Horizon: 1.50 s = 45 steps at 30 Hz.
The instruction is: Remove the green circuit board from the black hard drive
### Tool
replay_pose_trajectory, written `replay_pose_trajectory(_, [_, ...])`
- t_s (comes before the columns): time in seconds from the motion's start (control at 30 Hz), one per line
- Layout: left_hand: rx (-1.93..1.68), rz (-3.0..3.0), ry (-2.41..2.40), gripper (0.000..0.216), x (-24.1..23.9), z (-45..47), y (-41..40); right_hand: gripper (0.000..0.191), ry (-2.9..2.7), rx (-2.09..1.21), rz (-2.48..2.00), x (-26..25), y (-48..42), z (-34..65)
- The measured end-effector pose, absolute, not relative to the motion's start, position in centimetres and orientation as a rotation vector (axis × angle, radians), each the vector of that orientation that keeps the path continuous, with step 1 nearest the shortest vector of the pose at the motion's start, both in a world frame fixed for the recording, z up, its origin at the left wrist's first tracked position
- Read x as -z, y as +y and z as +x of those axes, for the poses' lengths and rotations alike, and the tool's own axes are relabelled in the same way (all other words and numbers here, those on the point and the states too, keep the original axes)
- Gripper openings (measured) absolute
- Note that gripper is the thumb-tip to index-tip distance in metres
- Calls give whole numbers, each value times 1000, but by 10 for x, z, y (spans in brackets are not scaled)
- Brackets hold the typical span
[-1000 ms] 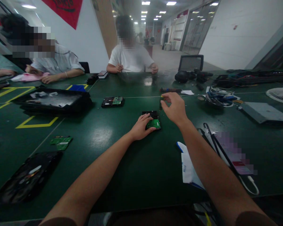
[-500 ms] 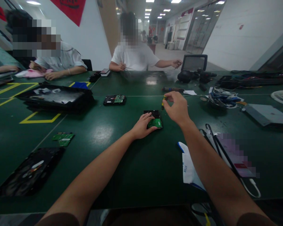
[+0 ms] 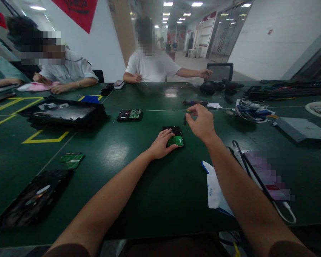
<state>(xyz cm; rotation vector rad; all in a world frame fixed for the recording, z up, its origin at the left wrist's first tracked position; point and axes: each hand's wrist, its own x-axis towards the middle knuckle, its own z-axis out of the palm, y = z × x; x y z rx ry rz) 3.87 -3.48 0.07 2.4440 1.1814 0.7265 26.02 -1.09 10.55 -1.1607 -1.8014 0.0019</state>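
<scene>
A black hard drive [image 3: 176, 130] with a green circuit board [image 3: 179, 141] lies on the table in front of me. Across its left side rests my left hand [image 3: 162, 144], thumb along the near edge and fingers over the board, holding the drive. My right hand [image 3: 202, 123] pinches a small yellow-and-black screwdriver [image 3: 185, 119] just above and right of the drive. The screwdriver's tip is too small to make out. Farther left sits another hard drive [image 3: 129, 115], its board still attached. At the near left are a larger black drive [image 3: 34, 200] and a loose green board [image 3: 72, 160].
Black trays [image 3: 64, 112] are stacked at left. To the right are a bowl of cables [image 3: 251, 110], a grey metal box [image 3: 302, 128], a white packet [image 3: 216, 192] and a purple item [image 3: 264, 175] with cords. Beyond the table sit co-workers [image 3: 153, 67].
The screwdriver has turned in my right fingers, showing less yellow. My left hand stays on the hard drive. The co-worker opposite has shifted an outstretched hand slightly right.
</scene>
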Motion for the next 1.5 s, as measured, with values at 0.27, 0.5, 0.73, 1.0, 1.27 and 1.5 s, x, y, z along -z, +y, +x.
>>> replay_pose_trajectory(0.27, [-740, 2468, 1172, 62, 1, 39, -34, 12, -1806, -41, -1160, -106, -9, 262])
replay_pose_trajectory(0.5, [-726, 2469, 1173, 62, -1, 39, -35, 12, -1798, -52, -1162, -106, -11, 262])
replay_pose_trajectory(0.73, [-727, 2438, 1175, 61, 0, 38, -35, 11, -1813, -32, -1156, -107, -11, 262])
replay_pose_trajectory(1.0, [-723, 2456, 1181, 62, -3, 39, -36, 12, -1756, -74, -1192, -105, -9, 262])
replay_pose_trajectory(1.27, [-729, 2463, 1188, 61, -1, 39, -35, 13, -1803, -6, -1155, -104, -9, 264])
replay_pose_trajectory(1.5, [-718, 2451, 1187, 63, -1, 38, -35, 11, -1771, -62, -1174, -104, -9, 263])
